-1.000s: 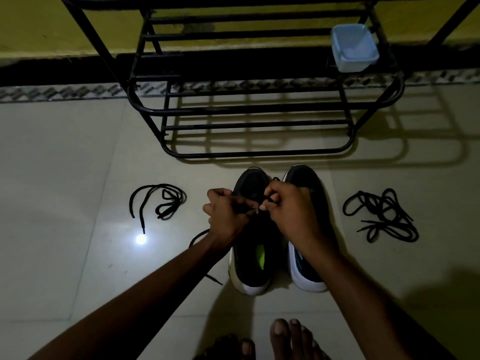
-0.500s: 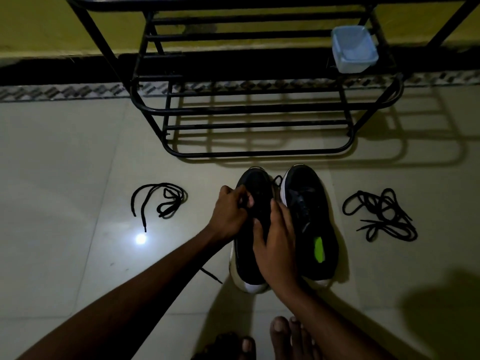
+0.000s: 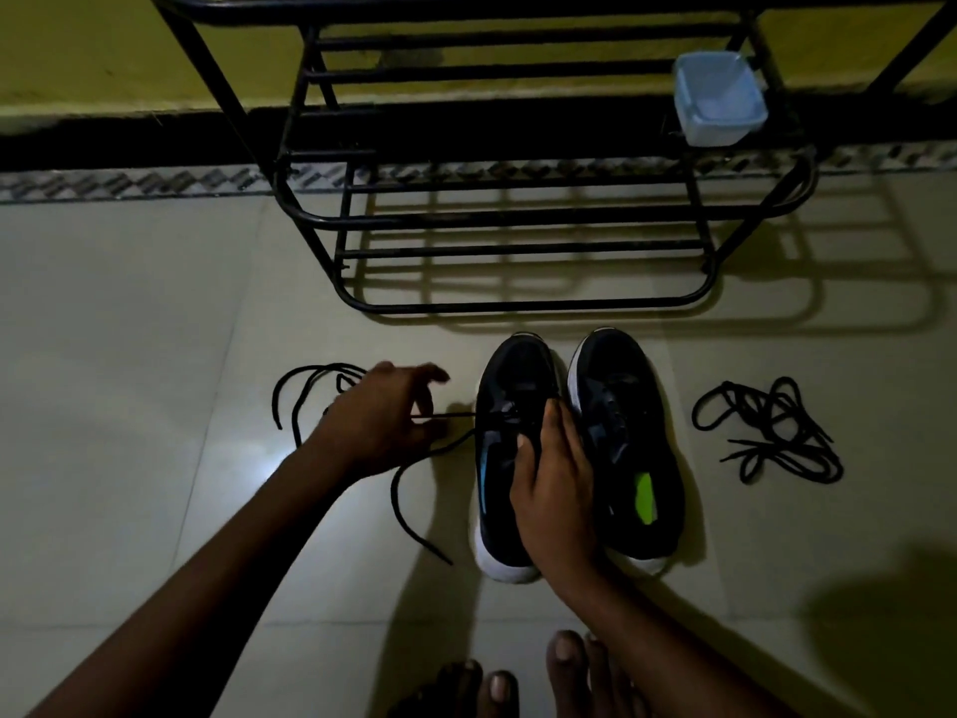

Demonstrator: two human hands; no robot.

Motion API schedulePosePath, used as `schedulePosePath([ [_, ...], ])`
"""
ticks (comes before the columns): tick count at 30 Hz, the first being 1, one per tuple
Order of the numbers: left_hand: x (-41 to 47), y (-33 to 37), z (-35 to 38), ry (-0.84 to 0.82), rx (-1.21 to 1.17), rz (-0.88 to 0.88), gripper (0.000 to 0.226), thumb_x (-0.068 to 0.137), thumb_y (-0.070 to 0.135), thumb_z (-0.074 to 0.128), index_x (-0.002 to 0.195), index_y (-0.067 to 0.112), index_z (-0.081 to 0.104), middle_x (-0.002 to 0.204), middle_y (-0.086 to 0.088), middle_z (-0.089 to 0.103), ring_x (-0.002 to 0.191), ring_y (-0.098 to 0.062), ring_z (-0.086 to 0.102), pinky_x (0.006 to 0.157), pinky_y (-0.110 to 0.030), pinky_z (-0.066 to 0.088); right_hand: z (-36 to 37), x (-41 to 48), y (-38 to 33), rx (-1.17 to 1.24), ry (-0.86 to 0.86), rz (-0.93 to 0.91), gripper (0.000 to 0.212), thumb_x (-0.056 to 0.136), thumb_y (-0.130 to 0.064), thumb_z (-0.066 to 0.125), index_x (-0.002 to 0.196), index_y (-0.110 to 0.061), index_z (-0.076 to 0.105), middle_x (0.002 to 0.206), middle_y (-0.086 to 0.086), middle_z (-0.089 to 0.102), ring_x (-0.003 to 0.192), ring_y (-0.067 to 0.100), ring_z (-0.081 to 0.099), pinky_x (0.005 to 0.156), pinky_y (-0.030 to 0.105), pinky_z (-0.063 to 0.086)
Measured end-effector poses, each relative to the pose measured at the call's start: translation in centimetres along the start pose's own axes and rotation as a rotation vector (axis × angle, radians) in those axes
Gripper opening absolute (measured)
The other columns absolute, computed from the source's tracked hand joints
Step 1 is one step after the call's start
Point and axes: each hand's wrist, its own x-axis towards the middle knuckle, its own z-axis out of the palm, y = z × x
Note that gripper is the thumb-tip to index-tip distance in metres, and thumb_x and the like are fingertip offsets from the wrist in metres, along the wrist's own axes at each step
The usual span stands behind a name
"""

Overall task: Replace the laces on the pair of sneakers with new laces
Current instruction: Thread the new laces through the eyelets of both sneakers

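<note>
Two black sneakers with white soles stand side by side on the floor, the left sneaker (image 3: 499, 432) and the right sneaker (image 3: 629, 437). My right hand (image 3: 556, 484) lies flat on the left sneaker, its fingers pressing near the eyelets. My left hand (image 3: 386, 417) is out to the left of that shoe and pinches a black lace (image 3: 414, 489) that runs taut from the shoe's eyelets; the lace's free end trails over the floor. A loose black lace (image 3: 305, 391) lies partly behind my left hand. A tangle of black laces (image 3: 771, 432) lies right of the shoes.
A black metal shoe rack (image 3: 518, 220) stands just beyond the sneakers against the wall, with a pale plastic container (image 3: 720, 98) on its shelf at the right. My bare toes (image 3: 518, 681) show at the bottom edge. A bright light spot (image 3: 269, 458) reflects on the tiled floor.
My left hand has moved left away from the left sneaker, drawing a lace out sideways. My right hand has come off the lacing and settled flat on the left shoe.
</note>
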Motion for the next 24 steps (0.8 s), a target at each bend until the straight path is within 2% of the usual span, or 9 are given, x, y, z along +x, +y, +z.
schedulePosePath([
  [2,-0.6,-0.1,-0.5,-0.148,-0.195,0.053,0.004,0.092,0.022,0.073,0.094,0.026,0.075,0.088,0.011,0.072,0.084,-0.005,0.066,0.077,-0.028,0.049,0.0,0.0,0.0,-0.001,0.007,-0.002,0.063,0.1,-0.041,0.033,0.145,0.001,0.047,0.151,0.019,0.047,0.14,0.032,0.045,0.114,0.024,0.025],
  [5,-1.6,0.4,-1.0,0.011,-0.773,0.111,0.022,0.098,0.015,0.061,0.078,0.01,0.071,0.104,-0.003,0.069,0.102,-0.021,0.065,0.089,-0.033,0.051,0.0,0.1,0.0,0.007,0.007,-0.002,0.063,0.1,-0.041,0.035,0.145,0.001,0.047,0.15,0.019,0.048,0.14,0.032,0.045,0.114,0.022,0.024],
  [7,-1.9,1.7,-1.1,0.09,-1.088,0.113,0.029,0.103,0.011,0.047,0.078,0.0,0.056,0.112,-0.014,0.069,0.111,-0.03,0.064,0.095,-0.036,0.051,0.0,0.1,0.2,0.007,0.0,0.002,0.061,0.101,-0.039,0.037,0.146,0.001,0.046,0.151,0.018,0.046,0.141,0.031,0.043,0.114,0.019,0.022],
  [10,-2.0,3.1,-0.9,0.185,-1.458,-0.066,0.03,0.108,0.018,0.036,0.082,0.006,0.043,0.075,-0.013,0.054,0.073,-0.027,0.062,0.083,-0.041,0.058,0.2,0.1,0.3,0.006,0.015,-0.002,0.058,0.101,-0.034,0.041,0.146,0.002,0.045,0.152,0.018,0.045,0.142,0.03,0.042,0.114,0.015,0.018],
  [12,-2.1,3.0,-0.5,0.339,-1.219,-0.193,0.031,0.11,0.03,0.037,0.089,0.008,0.041,0.068,-0.004,0.043,0.058,-0.015,0.044,0.064,-0.035,0.051,0.3,0.0,0.2,-0.015,0.029,0.002,0.057,0.102,-0.034,0.04,0.146,0.001,0.045,0.152,0.018,0.046,0.142,0.03,0.043,0.115,0.018,0.02],
  [14,-2.3,3.0,-0.2,0.386,-0.927,-0.268,0.026,0.105,0.043,0.045,0.099,0.019,0.04,0.067,-0.001,0.047,0.056,-0.014,0.041,0.056,-0.034,0.043,0.4,-0.1,0.0,-0.037,0.056,-0.026,0.054,0.102,-0.031,0.042,0.144,0.003,0.048,0.149,0.019,0.048,0.139,0.032,0.046,0.115,0.018,0.02],
  [18,-2.7,2.4,-0.1,-0.078,-0.15,-0.248,0.039,0.089,0.056,0.067,0.112,0.025,0.061,0.093,0.0,0.067,0.087,-0.017,0.065,0.074,-0.033,0.05,0.5,0.0,-0.2,-0.017,0.072,-0.011,0.049,0.099,-0.019,0.05,0.14,0.007,0.05,0.146,0.022,0.051,0.137,0.035,0.049,0.114,0.018,0.02],
  [21,-3.1,2.5,-0.2,-0.328,-0.286,-0.173,0.017,0.089,0.035,0.076,0.09,0.018,0.078,0.09,0.003,0.076,0.088,-0.009,0.07,0.081,-0.031,0.058,0.4,0.0,-0.4,0.009,0.059,-0.013,0.049,0.099,-0.021,0.049,0.141,0.006,0.05,0.148,0.021,0.05,0.139,0.034,0.046,0.115,0.018,0.021],
  [24,-3.8,3.0,-0.2,-0.38,-0.609,-0.063,0.011,0.096,0.007,0.066,0.092,0.009,0.076,0.081,0.003,0.075,0.078,-0.007,0.069,0.07,-0.016,0.051,-0.2,0.1,-0.5,0.075,0.055,-0.061,0.046,0.101,-0.022,0.05,0.143,-0.003,0.052,0.15,0.016,0.048,0.141,0.027,0.044,0.115,0.012,0.021],
])
